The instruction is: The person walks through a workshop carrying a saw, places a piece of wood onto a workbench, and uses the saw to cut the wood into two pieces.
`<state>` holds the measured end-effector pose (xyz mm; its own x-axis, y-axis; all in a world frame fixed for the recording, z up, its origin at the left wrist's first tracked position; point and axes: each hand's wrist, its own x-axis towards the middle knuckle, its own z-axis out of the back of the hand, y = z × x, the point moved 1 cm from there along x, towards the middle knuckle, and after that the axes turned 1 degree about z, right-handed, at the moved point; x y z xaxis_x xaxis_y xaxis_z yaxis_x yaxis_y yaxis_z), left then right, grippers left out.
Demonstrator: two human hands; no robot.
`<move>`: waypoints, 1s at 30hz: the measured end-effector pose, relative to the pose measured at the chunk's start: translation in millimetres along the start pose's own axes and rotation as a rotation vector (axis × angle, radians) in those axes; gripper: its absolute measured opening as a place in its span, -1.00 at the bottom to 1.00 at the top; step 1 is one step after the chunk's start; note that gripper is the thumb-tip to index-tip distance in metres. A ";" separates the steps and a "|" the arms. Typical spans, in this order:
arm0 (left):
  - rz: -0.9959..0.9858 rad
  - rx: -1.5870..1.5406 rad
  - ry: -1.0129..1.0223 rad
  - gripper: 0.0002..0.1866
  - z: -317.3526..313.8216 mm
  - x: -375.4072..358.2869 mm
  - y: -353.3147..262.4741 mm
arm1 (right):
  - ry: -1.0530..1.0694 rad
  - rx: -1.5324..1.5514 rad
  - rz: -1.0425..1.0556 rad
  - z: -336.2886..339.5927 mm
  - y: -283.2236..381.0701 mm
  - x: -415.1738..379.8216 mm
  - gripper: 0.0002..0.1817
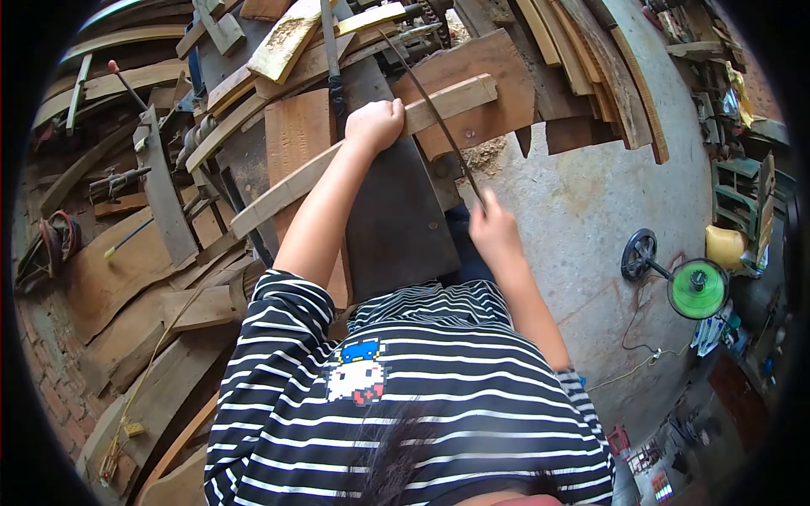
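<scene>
My left hand (pixel 375 126) is closed over a long pale wooden batten (pixel 295 187), pressing it down on the dark work surface (pixel 392 215). The batten runs slantwise from lower left to upper right, with faint cross lines along its side. In my right hand (pixel 496 229), slightly blurred, is a long, thin, dark saw (pixel 430 105), seen nearly edge-on. Its blade crosses over the batten to the right of my left hand, between that hand and the batten's far end. My right fingers hide the saw's handle.
A brown board (pixel 481 80) lies beneath the batten's right end. Stacked planks (pixel 591 51) stand at the upper right, and wood pieces crowd the left. Sawdust (pixel 487 158) lies on the concrete floor (pixel 574 228). A green fan (pixel 699 288) is at the right.
</scene>
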<state>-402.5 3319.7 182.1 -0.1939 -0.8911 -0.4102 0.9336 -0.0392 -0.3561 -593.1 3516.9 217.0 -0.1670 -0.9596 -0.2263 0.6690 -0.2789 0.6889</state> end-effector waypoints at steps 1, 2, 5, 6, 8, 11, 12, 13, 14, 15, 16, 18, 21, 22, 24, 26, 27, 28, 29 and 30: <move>0.005 0.005 0.005 -0.39 -0.4 -0.8 0.2 | -0.013 -0.016 -0.005 -11.6 8.0 24.2 -0.81; 0.001 -0.002 -0.016 -0.40 1.4 -2.1 -0.7 | -0.007 -0.085 0.001 -17.3 12.6 39.0 -0.80; 0.064 0.013 -0.027 -0.41 3.6 -4.1 -4.4 | 0.043 -0.056 -0.031 -5.0 12.1 29.8 -0.80; 0.075 0.001 -0.029 -0.41 1.9 -6.2 -4.1 | 0.025 -0.059 -0.025 0.2 4.1 11.9 -0.81; 0.098 -0.015 -0.010 -0.44 2.7 -3.1 -2.9 | 0.003 -0.028 -0.068 10.4 -18.6 -41.4 -0.80; 0.073 -0.042 -0.062 -0.42 -1.1 -1.7 -1.5 | -0.011 -0.048 -0.123 28.9 -36.6 -108.2 -0.84; 0.067 -0.033 -0.115 -0.42 -2.6 -2.1 -1.1 | 0.002 -0.039 -0.126 33.8 -25.9 -99.8 -0.84; 0.078 -0.033 -0.107 -0.42 -4.8 -2.1 0.4 | 0.016 -0.028 -0.141 39.6 -13.8 -93.8 -0.85; 0.066 -0.020 -0.089 -0.42 -1.1 -4.3 -2.1 | 0.056 -0.023 -0.185 40.3 -3.9 -75.8 -0.84; 0.055 -0.011 -0.074 -0.42 0.2 -5.3 -2.8 | 0.095 -0.020 -0.225 37.5 3.6 -47.9 -0.83; 0.038 -0.007 -0.085 -0.43 -1.9 -4.0 -1.1 | 0.083 -0.033 -0.169 31.4 12.2 -20.3 -0.82; 0.046 -0.021 -0.106 -0.43 -2.7 -3.1 -0.1 | 0.024 -0.080 -0.037 9.8 22.7 23.5 -0.81; 0.082 -0.042 -0.125 -0.44 -0.2 -3.6 -1.5 | 0.031 -0.149 -0.005 10.3 28.6 18.3 -0.82; 0.103 -0.045 -0.124 -0.45 0.1 -6.5 -2.6 | 0.075 -0.182 -0.053 16.5 28.6 3.8 -0.82; 0.129 -0.047 -0.146 -0.45 -2.3 -5.9 -1.6 | 0.117 -0.138 -0.112 38.6 17.2 -41.6 -0.85; 0.101 -0.067 -0.171 -0.46 -5.5 -5.3 -0.5 | 0.144 -0.166 -0.209 66.8 21.2 -89.0 -0.89; 0.076 -0.072 -0.205 -0.47 -6.5 -5.3 0.6 | 0.115 -0.139 -0.206 76.7 21.8 -106.3 -0.91; 0.030 -0.079 -0.213 -0.47 -8.7 -5.2 1.9 | 0.160 -0.161 -0.234 87.0 31.7 -111.1 -0.91; 0.042 -0.087 -0.211 -0.47 -9.7 -4.5 4.1 | 0.172 -0.169 -0.231 88.4 38.7 -104.7 -0.91; -0.003 -0.062 -0.199 -0.47 -9.7 -3.9 4.6 | 0.171 -0.167 -0.217 85.7 44.4 -94.2 -0.91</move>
<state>-400.3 3327.4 173.9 -0.1277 -0.9629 -0.2375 0.9117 -0.0197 -0.4104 -609.7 3591.8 327.9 -0.2042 -0.8544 -0.4778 0.7428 -0.4531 0.4929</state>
